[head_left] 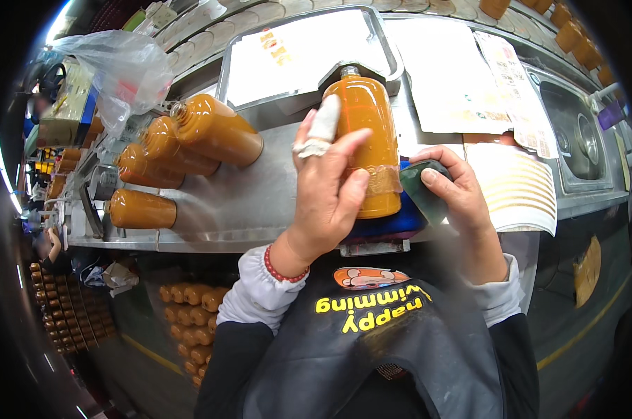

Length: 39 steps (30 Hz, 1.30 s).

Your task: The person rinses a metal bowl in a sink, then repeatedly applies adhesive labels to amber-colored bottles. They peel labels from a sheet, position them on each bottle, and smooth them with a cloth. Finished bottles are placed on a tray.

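An orange-brown glossy bottle (365, 126) lies with its clear threaded neck pointing away from me, over a blue support (412, 218). Wrinkled, see-through film shows on its surface near the base. My left hand (330, 174) rests against the bottle's left side, fingers stretched and apart. White wrapping covers one of its fingers, and another has a whitish band. To the right of the bottle's base, my right hand (463, 185) pinches a thin dark green scraper-like sheet (422, 192) between thumb and fingers. The sheet's exact kind is unclear.
Several similar bottles (218, 130) lie at the left of the metal table (260, 202). Behind stands a metal tray (225, 77) holding white sheets. Printed sheets (449, 84) and a sink (574, 133) are at the right. A clear plastic bag (124, 70) sits far left.
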Tool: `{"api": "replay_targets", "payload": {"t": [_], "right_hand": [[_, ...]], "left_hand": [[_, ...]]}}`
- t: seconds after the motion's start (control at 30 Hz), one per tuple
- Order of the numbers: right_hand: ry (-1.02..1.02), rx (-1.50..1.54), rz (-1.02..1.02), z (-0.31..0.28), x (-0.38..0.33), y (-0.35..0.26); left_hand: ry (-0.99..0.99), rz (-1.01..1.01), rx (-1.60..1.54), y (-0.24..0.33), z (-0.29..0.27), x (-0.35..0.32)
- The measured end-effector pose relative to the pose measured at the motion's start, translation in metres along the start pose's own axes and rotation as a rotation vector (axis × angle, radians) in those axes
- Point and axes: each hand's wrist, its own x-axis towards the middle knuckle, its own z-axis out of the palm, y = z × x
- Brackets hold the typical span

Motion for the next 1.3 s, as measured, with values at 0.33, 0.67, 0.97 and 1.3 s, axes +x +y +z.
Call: {"api": "replay_targets", "payload": {"t": [0.33,0.67,0.97,1.3], "right_hand": [[-0.044,-0.601,-0.343,0.007,-0.003,-0.031],[0.028,-1.034,-0.538,0.062,0.0,-0.052],[0.069,-1.023,-0.5,0.067,0.0,-0.061],[0.143,-0.997,-0.452,0.041,0.008,-0.032]], "left_hand": [[-0.125,0.097,-0.031,0.014,-0.003,0.021],[0.13,-0.177,-0.293,-0.011,-0.01,-0.016],[0.143,-0.275,-0.382,-0.017,0.008,-0.029],[0.169,-0.292,-0.377,-0.02,0.026,-0.026]]}}
